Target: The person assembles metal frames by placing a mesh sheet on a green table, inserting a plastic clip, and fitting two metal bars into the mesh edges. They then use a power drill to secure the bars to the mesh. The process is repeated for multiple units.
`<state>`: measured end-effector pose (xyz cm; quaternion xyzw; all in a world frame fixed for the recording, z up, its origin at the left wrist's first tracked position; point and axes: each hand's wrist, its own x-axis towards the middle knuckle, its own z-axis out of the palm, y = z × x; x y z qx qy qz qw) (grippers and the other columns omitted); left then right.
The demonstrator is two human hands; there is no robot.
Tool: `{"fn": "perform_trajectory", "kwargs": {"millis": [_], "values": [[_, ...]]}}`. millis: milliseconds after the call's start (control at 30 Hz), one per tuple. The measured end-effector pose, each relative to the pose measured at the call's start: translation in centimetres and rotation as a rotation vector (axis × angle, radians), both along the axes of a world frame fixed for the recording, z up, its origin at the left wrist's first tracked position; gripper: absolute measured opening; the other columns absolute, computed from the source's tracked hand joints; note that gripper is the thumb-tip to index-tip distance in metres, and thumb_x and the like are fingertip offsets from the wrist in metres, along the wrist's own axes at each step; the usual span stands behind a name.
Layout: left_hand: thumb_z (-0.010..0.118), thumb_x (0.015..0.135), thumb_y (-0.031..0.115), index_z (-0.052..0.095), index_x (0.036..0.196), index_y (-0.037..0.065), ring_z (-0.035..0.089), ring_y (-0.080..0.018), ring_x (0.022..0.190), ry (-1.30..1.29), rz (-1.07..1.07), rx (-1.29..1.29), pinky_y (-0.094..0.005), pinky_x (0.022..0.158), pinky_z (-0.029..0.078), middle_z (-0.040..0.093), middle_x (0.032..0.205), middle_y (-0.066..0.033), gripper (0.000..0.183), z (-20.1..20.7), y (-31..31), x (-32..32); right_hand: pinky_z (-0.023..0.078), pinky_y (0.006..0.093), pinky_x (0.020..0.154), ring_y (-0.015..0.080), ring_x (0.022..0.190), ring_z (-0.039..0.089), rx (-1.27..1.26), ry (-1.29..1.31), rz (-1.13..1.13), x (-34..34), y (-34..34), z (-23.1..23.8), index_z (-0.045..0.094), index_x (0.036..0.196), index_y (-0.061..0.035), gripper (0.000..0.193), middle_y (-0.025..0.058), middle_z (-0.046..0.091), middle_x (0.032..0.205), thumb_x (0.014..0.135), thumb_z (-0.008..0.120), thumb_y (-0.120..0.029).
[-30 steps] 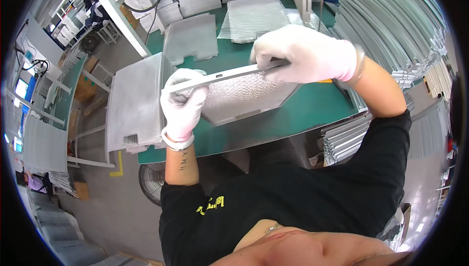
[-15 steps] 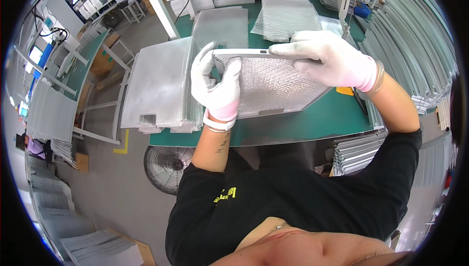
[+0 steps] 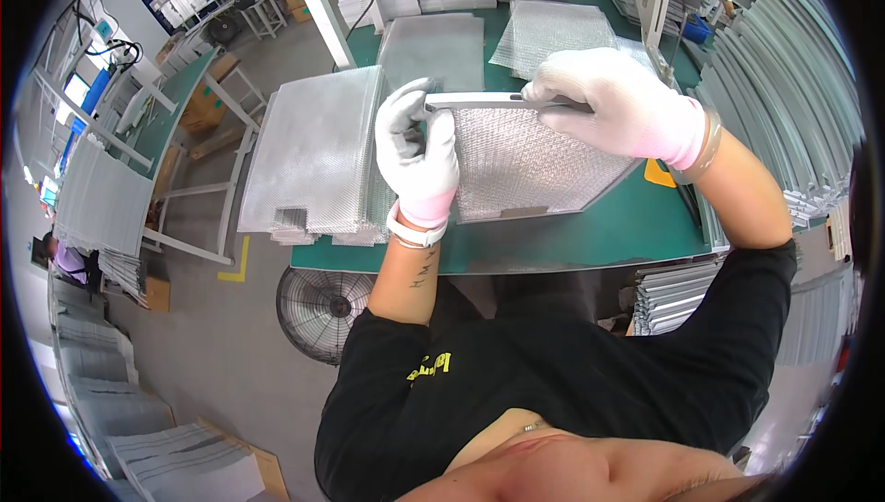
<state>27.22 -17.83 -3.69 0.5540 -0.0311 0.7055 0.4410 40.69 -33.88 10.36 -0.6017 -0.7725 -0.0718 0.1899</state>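
Note:
A silver mesh filter panel (image 3: 535,165) with a pale metal edge stands tilted over the green table. In a white glove, my left hand (image 3: 417,152) is closed around the left end of that edge, thumb on the near side. My right hand (image 3: 622,106), also gloved, grips the right part of the same edge with its fingers bent; the glove hides the edge's far end. Just left of my left hand lies a stack of silver mesh sheets (image 3: 313,147). A yellow-handled tool (image 3: 658,173) rests beside the panel, below my right wrist.
More mesh sheets lie on the green table (image 3: 516,251) behind the panel: one pile (image 3: 431,48) at centre, another (image 3: 556,30) farther right. A white post (image 3: 318,4) rises at the back left. Long metal strips (image 3: 774,106) fill the right side. A floor fan (image 3: 323,313) stands below the table.
My right fingers, stretched along the panel's edge before, are now bent over it. My left fingers have curled in more. The whole view has shifted slightly, with the scene moving right.

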Motion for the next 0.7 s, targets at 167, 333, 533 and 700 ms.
{"fn": "perform_trajectory", "kwargs": {"millis": [167, 333, 533, 700], "values": [[0.058, 0.091, -0.007, 0.056, 0.119, -0.001, 0.059, -0.0141, 0.103, 0.119, -0.036, 0.018, -0.0284, 0.094, 0.046, 0.061, 0.115, -0.0087, 0.029, -1.1, 0.7, -0.8, 0.052, 0.037, 0.074, 0.0333, 0.084, 0.066, -0.091, 0.126, -0.086, -1.6, 0.1, 1.2, 0.065, 0.113, -0.005, 0.034, 0.0149, 0.066, 0.09, 0.079, 0.067, -0.005], [0.057, 0.092, -0.006, 0.055, 0.119, 0.0, 0.057, -0.0134, 0.105, 0.133, -0.108, 0.051, -0.0284, 0.095, 0.044, 0.059, 0.116, -0.0074, 0.027, -1.1, 0.8, -1.0, 0.051, 0.0423, 0.074, 0.0373, 0.086, 0.065, -0.127, 0.008, 0.116, -1.4, 1.2, 2.0, 0.062, 0.108, -0.005, 0.026, 0.0189, 0.065, 0.093, 0.083, 0.064, -0.008], [0.057, 0.091, -0.005, 0.057, 0.115, 0.0, 0.056, -0.0116, 0.096, 0.063, -0.151, 0.014, -0.0255, 0.086, 0.046, 0.058, 0.112, -0.0071, 0.024, -0.6, -0.3, -0.9, 0.051, 0.0447, 0.077, 0.0393, 0.089, 0.065, -0.102, 0.183, 0.106, -3.1, 4.2, 0.2, 0.06, 0.106, -0.0048, 0.02, 0.0201, 0.066, 0.095, 0.089, 0.061, -0.015], [0.057, 0.094, -0.003, 0.056, 0.119, -0.002, 0.059, -0.0155, 0.103, 0.13, -0.097, 0.031, -0.0296, 0.094, 0.047, 0.06, 0.117, -0.0094, 0.025, -1.1, 0.1, -0.9, 0.049, 0.0462, 0.075, 0.0406, 0.083, 0.062, -0.225, -0.043, -0.018, -3.3, 4.4, -0.6, 0.052, 0.099, 0.0003, 0.019, 0.0212, 0.06, 0.084, 0.091, 0.059, -0.015]]}}
